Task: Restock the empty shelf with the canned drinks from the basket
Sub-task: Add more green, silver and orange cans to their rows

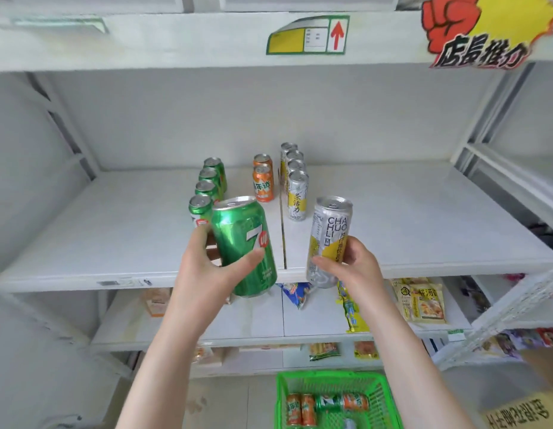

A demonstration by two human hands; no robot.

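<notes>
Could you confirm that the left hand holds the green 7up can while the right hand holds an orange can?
Not quite: the right hand holds a tall silver and yellow can, not an orange one, as the head view shows. The left hand does hold the green 7up can.

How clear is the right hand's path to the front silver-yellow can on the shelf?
Likely clear: only bare shelf lies between the right hand and the front shelved can. But its fingers grip another silver-yellow can, so grasping looks unlikely.
</notes>
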